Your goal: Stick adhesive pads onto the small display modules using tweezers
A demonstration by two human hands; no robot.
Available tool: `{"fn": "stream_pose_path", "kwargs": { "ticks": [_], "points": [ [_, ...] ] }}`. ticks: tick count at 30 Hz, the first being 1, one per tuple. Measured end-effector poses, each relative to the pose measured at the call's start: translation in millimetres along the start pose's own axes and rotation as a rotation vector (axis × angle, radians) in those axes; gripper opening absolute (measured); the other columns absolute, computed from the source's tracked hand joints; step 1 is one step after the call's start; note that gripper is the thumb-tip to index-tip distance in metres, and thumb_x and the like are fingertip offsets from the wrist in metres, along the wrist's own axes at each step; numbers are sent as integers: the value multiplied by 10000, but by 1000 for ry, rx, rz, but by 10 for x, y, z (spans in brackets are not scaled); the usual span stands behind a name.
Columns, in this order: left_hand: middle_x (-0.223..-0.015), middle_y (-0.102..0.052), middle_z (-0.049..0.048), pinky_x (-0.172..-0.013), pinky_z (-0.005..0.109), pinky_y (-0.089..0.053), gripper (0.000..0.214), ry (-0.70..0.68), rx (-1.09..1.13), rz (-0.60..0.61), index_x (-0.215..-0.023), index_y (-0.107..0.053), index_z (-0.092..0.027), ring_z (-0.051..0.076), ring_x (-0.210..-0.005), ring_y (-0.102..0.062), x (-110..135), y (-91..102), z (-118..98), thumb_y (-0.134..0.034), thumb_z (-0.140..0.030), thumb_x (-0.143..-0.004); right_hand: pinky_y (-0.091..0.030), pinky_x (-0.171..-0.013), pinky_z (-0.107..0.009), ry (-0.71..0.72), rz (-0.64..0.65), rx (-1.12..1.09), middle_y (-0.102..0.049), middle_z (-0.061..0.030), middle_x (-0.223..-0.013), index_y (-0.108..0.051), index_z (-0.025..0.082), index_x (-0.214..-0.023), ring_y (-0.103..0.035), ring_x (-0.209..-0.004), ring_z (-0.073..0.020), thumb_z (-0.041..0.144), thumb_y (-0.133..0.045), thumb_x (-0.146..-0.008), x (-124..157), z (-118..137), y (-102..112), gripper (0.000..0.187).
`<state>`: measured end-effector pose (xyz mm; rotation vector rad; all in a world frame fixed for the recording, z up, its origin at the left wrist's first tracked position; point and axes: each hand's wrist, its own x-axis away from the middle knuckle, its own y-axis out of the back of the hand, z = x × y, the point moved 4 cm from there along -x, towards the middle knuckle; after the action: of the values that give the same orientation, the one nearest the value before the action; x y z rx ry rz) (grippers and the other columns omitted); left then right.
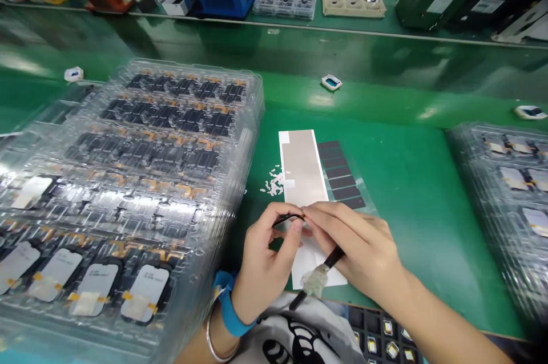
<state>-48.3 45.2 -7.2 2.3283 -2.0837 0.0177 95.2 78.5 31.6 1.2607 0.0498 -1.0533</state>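
1. Your left hand, with a blue wristband and a silver bangle at the wrist, is clenched: its fingers pinch a thin black strip, though they hide most of it, so its exact form cannot be told.
2. Your right hand is also clenched, its fingers closed around a slim black-handled tool with a whitish wrapping near its lower end. Those fingertips come up against the strip, right beside your left hand.
3. The strip sits just above a white backing sheet, close to your body on the green table. Just ahead lie a long silver-grey sheet, dark rectangular pads on clear film, and small white scraps.
4. Stacked clear plastic trays of dark components stand to your left, and another clear tray lies to your right.
5. The step in hand looks like close work on the strip with both hands together, over the white sheet. The next move calls for a steady pinch, so the strip does not slip or snag on the tool.
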Motion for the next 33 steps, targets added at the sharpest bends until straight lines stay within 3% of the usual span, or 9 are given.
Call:
{"fn": "stream_pose_path", "kwargs": {
  "ticks": [9,15,19,23,27,30,33],
  "points": [
    [-878,-678,21,-648,220,-560,103,-4,-80,33,-1003,-665,-227,138,-689,-650,19,4,5,-595,-304,-1005,-509,-548,-236,-57,55,-35,-728,-33,-887,-636,182,-994,-677,-694,-114,99,-547,-957,-50,-40,20,127],
    [-884,-748,43,-601,235,-545,105,-5,17,176,-1014,-625,-207,125,-601,-671,59,-64,-5,-549,-279,-1025,-395,-487,-204,-423,205,-492,-662,9,-741,-661,186,-817,-514,-545,-79,196,-601,-910,-248,-339,-84,112],
    [-868,-774,47,-625,229,-522,76,-64,-40,290,-979,-627,-196,127,-625,-678,79,-115,-66,-557,-219,-1002,-447,-603,-245,-538,325,-607,-674,-10,-723,-698,158,-798,-564,-629,-119,315,-603,-911,-367,-520,-326,216],
    [-871,-776,41,-587,224,-499,84,-74,-84,312,-977,-638,-202,126,-609,-670,81,-126,-83,-557,-182,-974,-451,-653,-277,-535,409,-603,-686,-24,-763,-718,159,-780,-578,-677,-142,318,-576,-903,-444,-552,-477,246],
    [-864,-777,42,-581,220,-488,109,-66,-64,329,-987,-641,-200,132,-622,-674,67,-137,-81,-549,-155,-950,-365,-574,-256,-499,430,-470,-597,9,-661,-691,161,-695,-477,-587,-111,260,-602,-858,-505,-491,-510,210],
    [-846,-764,48,-579,222,-469,95,-64,-59,336,-977,-635,-198,153,-680,-689,62,-142,-77,-557,-157,-940,-356,-587,-251,-503,395,-395,-555,20,-645,-636,161,-650,-476,-595,-104,184,-615,-812,-517,-460,-512,165],
    [-777,-700,22,-540,211,-426,46,-48,6,311,-979,-594,-199,133,-629,-638,72,-128,-52,-551,-186,-967,-387,-615,-244,-551,293,-405,-578,22,-675,-568,176,-686,-521,-629,-111,228,-678,-810,-481,-468,-439,174]
  ]
}}
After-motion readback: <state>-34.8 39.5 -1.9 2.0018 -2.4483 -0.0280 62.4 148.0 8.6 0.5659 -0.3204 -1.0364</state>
